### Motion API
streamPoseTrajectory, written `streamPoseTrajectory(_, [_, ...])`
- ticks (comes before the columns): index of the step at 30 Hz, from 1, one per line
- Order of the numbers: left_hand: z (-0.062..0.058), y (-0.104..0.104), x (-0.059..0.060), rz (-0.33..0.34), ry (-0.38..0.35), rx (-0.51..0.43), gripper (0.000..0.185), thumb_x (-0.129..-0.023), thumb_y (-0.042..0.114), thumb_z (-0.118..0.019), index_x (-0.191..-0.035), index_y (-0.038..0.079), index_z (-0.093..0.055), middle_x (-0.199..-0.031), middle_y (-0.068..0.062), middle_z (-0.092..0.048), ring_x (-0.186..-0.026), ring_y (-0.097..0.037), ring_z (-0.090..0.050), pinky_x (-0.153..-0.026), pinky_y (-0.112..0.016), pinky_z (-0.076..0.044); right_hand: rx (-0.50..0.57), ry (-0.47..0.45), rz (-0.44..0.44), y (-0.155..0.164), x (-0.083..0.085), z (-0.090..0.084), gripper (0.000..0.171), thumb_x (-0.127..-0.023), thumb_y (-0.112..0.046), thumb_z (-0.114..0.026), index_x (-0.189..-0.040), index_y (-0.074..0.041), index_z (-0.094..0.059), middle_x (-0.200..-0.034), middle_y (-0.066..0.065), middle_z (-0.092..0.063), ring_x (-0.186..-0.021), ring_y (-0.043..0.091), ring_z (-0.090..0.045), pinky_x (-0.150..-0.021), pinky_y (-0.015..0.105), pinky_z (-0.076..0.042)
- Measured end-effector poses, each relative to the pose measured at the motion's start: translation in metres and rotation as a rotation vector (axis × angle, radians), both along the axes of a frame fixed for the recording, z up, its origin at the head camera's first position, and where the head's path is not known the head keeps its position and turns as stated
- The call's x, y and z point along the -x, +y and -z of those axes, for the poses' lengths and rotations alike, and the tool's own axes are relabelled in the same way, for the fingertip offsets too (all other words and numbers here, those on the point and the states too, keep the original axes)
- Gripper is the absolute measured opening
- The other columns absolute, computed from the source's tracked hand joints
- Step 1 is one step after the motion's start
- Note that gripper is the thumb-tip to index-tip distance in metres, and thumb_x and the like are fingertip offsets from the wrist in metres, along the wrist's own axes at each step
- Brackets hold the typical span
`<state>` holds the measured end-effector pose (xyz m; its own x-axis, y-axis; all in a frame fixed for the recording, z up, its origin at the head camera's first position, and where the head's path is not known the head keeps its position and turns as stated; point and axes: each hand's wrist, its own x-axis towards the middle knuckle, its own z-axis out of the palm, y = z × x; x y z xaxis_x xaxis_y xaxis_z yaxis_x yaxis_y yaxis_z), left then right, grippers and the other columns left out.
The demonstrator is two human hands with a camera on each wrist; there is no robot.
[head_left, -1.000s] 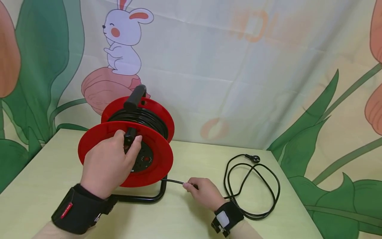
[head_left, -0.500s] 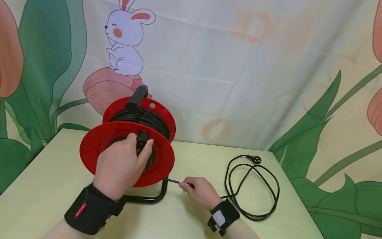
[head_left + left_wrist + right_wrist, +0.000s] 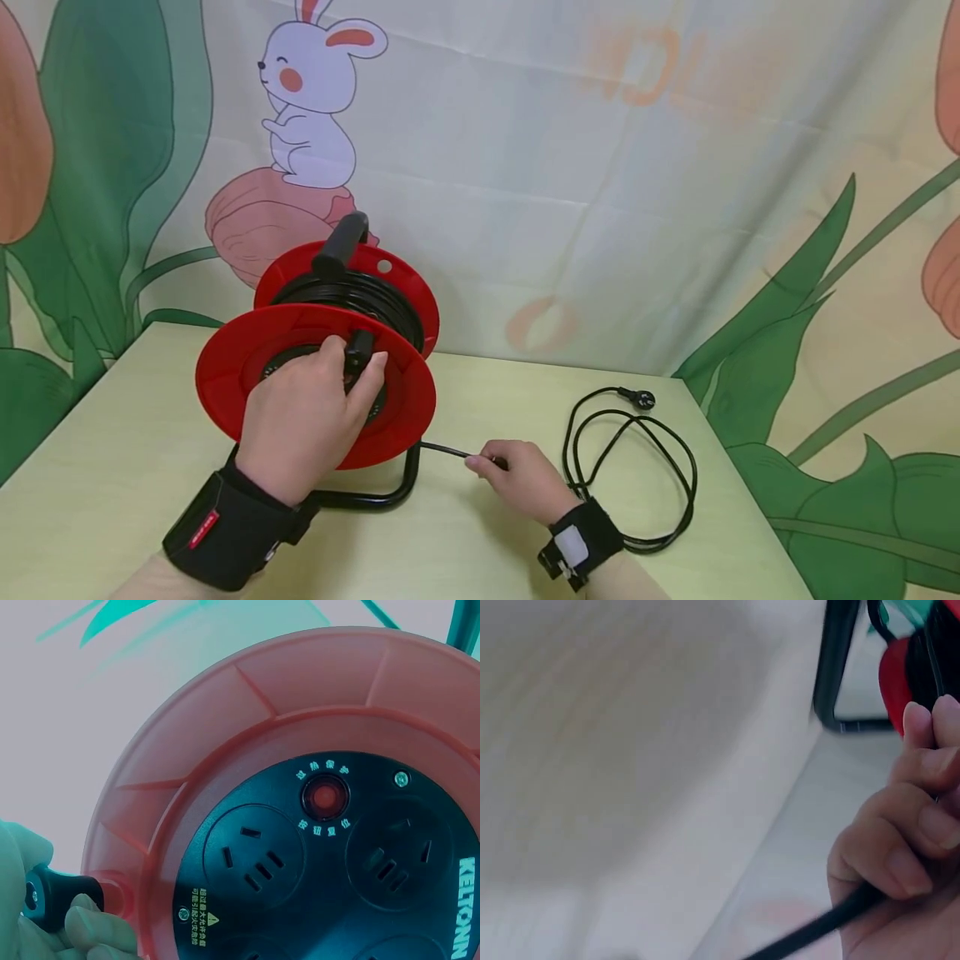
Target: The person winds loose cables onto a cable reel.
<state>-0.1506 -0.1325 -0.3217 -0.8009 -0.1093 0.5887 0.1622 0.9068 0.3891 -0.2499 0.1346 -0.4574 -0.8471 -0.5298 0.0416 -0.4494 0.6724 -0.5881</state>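
Between the curled fingers and thumb of the left hand (image 3: 303,425) the black crank knob (image 3: 358,350) is gripped, set near the rim of the red cable reel (image 3: 225,375), whose black socket face (image 3: 330,855) lies just beside those fingertips. From under the reel, above the black frame (image 3: 375,498), the black cable (image 3: 446,451) is led to the right hand (image 3: 525,479), where it is pinched between thumb and bent fingers (image 3: 900,855). Beyond that hand, loose loops (image 3: 637,467) and the plug (image 3: 639,398) are spread on the table (image 3: 112,450).
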Motion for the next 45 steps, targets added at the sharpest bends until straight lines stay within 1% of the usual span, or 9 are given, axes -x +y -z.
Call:
streamPoseTrajectory(5, [0.000, 0.002, 0.000, 0.009, -0.008, -0.003, 0.037, -0.094, 0.039, -0.058, -0.075, 0.009, -0.047, -0.053, -0.001, -0.042, -0.046, -0.017, -0.043, -0.044, -0.032, -0.037, 0.024, -0.014, 0.075, 0.042, 0.000, -0.013, 0.043, -0.091, -0.057, -0.055, -0.070, -0.019, -0.059, -0.056, -0.010, -0.036, -0.051, 0.006, -0.037, -0.050, 0.026, -0.032])
streamPoseTrajectory(9, [0.001, 0.002, 0.000, 0.003, 0.003, 0.000, 0.038, -0.094, 0.039, -0.058, -0.074, 0.009, -0.047, -0.052, -0.001, -0.041, -0.045, -0.017, -0.042, -0.044, -0.032, -0.035, 0.015, -0.019, 0.110, 0.073, -0.005, -0.030, 0.044, -0.088, -0.061, -0.057, -0.067, -0.022, -0.055, -0.057, -0.010, -0.036, -0.052, 0.007, -0.037, -0.051, 0.025, -0.031])
streamPoseTrajectory(16, [0.001, 0.003, 0.001, 0.002, 0.012, 0.009, 0.038, -0.094, 0.039, -0.058, -0.073, 0.010, -0.045, -0.051, 0.000, -0.040, -0.044, -0.016, -0.041, -0.043, -0.031, -0.034, -0.029, 0.046, 0.215, 0.128, -0.011, -0.056, 0.045, -0.084, -0.064, -0.058, -0.070, -0.021, -0.055, -0.060, -0.007, -0.040, -0.054, 0.009, -0.038, -0.056, 0.027, -0.034])
streamPoseTrajectory(21, [0.000, 0.001, 0.000, -0.005, -0.027, 0.008, 0.038, -0.095, 0.039, -0.057, -0.075, 0.009, -0.047, -0.052, -0.001, -0.042, -0.046, -0.018, -0.043, -0.044, -0.033, -0.037, -0.019, 0.090, 0.225, 0.150, -0.014, -0.064, 0.043, -0.085, -0.062, -0.059, -0.071, -0.021, -0.054, -0.060, -0.007, -0.039, -0.054, 0.011, -0.039, -0.053, 0.027, -0.033])
streamPoseTrajectory(26, [-0.001, 0.002, 0.000, -0.002, -0.056, 0.003, 0.038, -0.095, 0.040, -0.057, -0.076, 0.008, -0.048, -0.053, -0.001, -0.043, -0.046, -0.018, -0.044, -0.044, -0.034, -0.039, 0.058, 0.164, 0.263, 0.169, -0.016, -0.071, 0.037, -0.086, -0.056, -0.063, -0.072, -0.022, -0.053, -0.062, -0.005, -0.044, -0.055, 0.013, -0.041, -0.052, 0.028, -0.034])
streamPoseTrajectory(31, [-0.003, -0.002, -0.001, -0.001, -0.033, -0.011, 0.038, -0.096, 0.039, -0.056, -0.075, 0.009, -0.047, -0.053, -0.001, -0.043, -0.045, -0.017, -0.043, -0.043, -0.033, -0.039, 0.064, 0.313, 0.303, 0.182, -0.017, -0.092, 0.029, -0.092, -0.046, -0.062, -0.079, -0.022, -0.052, -0.067, -0.002, -0.046, -0.056, 0.014, -0.041, -0.050, 0.029, -0.032])
streamPoseTrajectory(34, [-0.005, -0.006, -0.002, -0.001, -0.034, -0.026, 0.038, -0.096, 0.040, -0.054, -0.076, 0.008, -0.048, -0.053, -0.001, -0.043, -0.045, -0.017, -0.042, -0.043, -0.033, -0.039, 0.057, 0.369, 0.316, 0.186, -0.018, -0.102, 0.026, -0.094, -0.041, -0.061, -0.082, -0.019, -0.052, -0.068, -0.001, -0.044, -0.056, 0.014, -0.039, -0.049, 0.029, -0.031])
streamPoseTrajectory(40, [-0.005, -0.007, -0.002, 0.009, -0.063, -0.032, 0.039, -0.097, 0.041, -0.054, -0.079, 0.006, -0.049, -0.053, -0.001, -0.044, -0.045, -0.018, -0.043, -0.044, -0.035, -0.041, 0.032, 0.341, 0.368, 0.205, -0.021, -0.102, 0.025, -0.096, -0.040, -0.058, -0.087, -0.017, -0.052, -0.069, 0.002, -0.045, -0.060, 0.015, -0.043, -0.053, 0.029, -0.034])
streamPoseTrajectory(45, [-0.003, -0.010, -0.002, -0.003, -0.043, -0.028, 0.039, -0.096, 0.041, -0.055, -0.077, 0.007, -0.049, -0.053, -0.001, -0.043, -0.044, -0.018, -0.041, -0.043, -0.034, -0.039, 0.007, 0.238, 0.407, 0.219, -0.018, -0.093, 0.030, -0.094, -0.048, -0.056, -0.091, -0.018, -0.057, -0.068, 0.004, -0.047, -0.058, 0.018, -0.044, -0.052, 0.031, -0.035])
